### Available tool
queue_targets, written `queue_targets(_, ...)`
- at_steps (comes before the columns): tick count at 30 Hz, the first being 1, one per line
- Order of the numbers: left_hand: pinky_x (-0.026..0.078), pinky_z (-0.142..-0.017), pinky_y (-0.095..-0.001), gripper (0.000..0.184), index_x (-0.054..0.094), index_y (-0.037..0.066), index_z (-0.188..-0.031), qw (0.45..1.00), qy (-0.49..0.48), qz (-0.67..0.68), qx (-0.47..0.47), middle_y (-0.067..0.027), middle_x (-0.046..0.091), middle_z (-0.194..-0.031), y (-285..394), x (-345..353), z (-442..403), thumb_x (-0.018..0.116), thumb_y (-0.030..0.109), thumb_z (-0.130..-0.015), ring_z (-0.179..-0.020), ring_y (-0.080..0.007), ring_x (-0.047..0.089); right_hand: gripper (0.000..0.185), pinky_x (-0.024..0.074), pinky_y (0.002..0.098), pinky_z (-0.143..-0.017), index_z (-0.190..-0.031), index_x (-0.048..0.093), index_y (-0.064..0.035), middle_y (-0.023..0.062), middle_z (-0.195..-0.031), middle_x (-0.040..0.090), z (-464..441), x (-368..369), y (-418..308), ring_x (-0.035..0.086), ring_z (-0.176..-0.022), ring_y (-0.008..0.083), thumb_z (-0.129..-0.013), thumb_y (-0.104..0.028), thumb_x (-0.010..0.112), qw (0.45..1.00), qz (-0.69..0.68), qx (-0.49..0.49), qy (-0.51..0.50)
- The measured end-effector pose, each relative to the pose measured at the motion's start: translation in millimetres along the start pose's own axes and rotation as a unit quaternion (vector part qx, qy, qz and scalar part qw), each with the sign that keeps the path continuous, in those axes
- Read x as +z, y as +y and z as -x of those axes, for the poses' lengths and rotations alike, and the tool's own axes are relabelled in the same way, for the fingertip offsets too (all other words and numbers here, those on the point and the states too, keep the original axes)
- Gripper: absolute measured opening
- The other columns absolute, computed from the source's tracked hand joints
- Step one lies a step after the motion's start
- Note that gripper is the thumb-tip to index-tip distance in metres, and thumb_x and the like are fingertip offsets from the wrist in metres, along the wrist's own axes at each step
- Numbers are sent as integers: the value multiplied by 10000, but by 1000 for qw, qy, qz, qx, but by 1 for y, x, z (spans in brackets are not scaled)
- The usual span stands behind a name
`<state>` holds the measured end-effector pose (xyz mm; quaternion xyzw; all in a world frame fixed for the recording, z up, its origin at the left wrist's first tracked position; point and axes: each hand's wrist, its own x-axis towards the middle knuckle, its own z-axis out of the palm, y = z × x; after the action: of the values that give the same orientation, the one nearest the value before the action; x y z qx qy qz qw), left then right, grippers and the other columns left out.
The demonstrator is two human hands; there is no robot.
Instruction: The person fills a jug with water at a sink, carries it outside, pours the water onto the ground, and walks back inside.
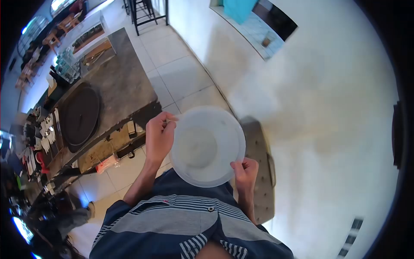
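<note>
A round, whitish, translucent plastic bowl is in front of my waist, its open top facing me. My left hand is closed at the upper left of the rim, thumb and fingers pinched together. On the lower right, my right hand grips the rim, with the thumb on the inner side. The pale inside of the bowl shows a rounder, duller base; whether anything lies in it I cannot make out.
To the left stands a dark counter with a round black tray, glasses and cutlery. A tufted grey seat is against the white wall. A wall ledge holds a turquoise cloth. Another person's shoe shows lower left.
</note>
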<state>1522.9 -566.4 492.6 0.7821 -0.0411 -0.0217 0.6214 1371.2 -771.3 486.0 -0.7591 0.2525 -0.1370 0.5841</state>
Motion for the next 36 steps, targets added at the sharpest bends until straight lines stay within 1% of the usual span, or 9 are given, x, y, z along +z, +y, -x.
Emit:
queue_targets(5, 317, -458, -234, 158, 648, -40, -865, 993, 109, -25, -47, -24, 523, -534, 14, 36, -114, 519, 11, -788, -496, -44, 442, 236, 250, 275, -423, -577, 519, 65, -14, -451, 386, -174, 14, -33, 349, -460, 41, -711, -110, 605, 993, 47, -18, -106)
queue_targets(9, 335, -456, -248, 163, 653, -43, -857, 979, 201, -1, -7, -47, 545, -553, 12, 54, -214, 517, 24, -798, -496, -60, 459, 241, 232, 285, -416, -560, 517, 57, -17, -442, 379, -304, 44, -64, 334, -444, 45, -716, -103, 609, 976, 82, -63, -192)
queue_targets(11, 329, -457, -253, 158, 652, -44, -850, 976, 210, -9, -47, -48, 536, -548, 10, 57, -264, 518, 22, -799, -492, -60, 454, 240, 231, 283, -419, -556, 516, 53, -22, -446, 380, -364, 66, -72, 333, -447, 44, -717, -100, 609, 969, 88, -74, -218)
queue_targets(18, 305, -443, -265, 149, 650, -40, -849, 963, 264, -13, -53, -39, 504, -510, -14, 51, -442, 518, 13, -805, -479, -53, 438, 223, 227, 279, -436, -557, 511, 50, -40, -472, 383, -540, 168, -96, 329, -466, 42, -718, -78, 596, 961, 57, -53, -266)
queue_targets(23, 315, -438, -276, 143, 648, -42, -859, 951, 299, -15, -71, -43, 513, -510, -3, 19, -569, 522, 12, -816, -470, -73, 454, 215, 241, 281, -437, -584, 522, 74, -28, -470, 399, -650, 254, -144, 341, -467, 50, -715, -81, 595, 953, 45, -68, -293)
queue_targets(29, 385, -468, -273, 154, 648, -62, -849, 920, 384, -17, -76, -98, 552, -540, -17, -30, -711, 521, 10, -798, -499, -86, 502, 210, 256, 277, -428, -577, 533, 74, -17, -459, 414, -792, 380, -188, 364, -463, 52, -709, -71, 606, 920, 65, -103, -372)
queue_targets(33, 348, -434, -277, 152, 649, -58, -834, 884, 455, -43, -104, -93, 519, -498, -26, -65, -792, 520, 8, -786, -461, -79, 473, 226, 228, 284, -421, -555, 533, 62, -26, -441, 379, -879, 480, -219, 331, -440, 52, -712, -83, 605, 882, 47, -103, -457)
queue_targets(35, 326, -421, -278, 148, 651, -48, -822, 858, 503, -54, -89, -80, 492, -477, -40, -88, -831, 521, 12, -784, -445, -73, 452, 237, 212, 287, -423, -544, 515, 53, -24, -435, 358, -918, 535, -244, 311, -433, 51, -709, -90, 606, 857, 82, -152, -486)
queue_targets(36, 311, -416, -283, 145, 652, -40, -807, 848, 515, -38, -123, -81, 488, -473, -34, -103, -848, 524, 23, -779, -436, -75, 439, 255, 198, 292, -428, -535, 475, 46, -22, -438, 337, -934, 566, -256, 291, -440, 51, -702, -94, 607, 846, 72, -158, -504)
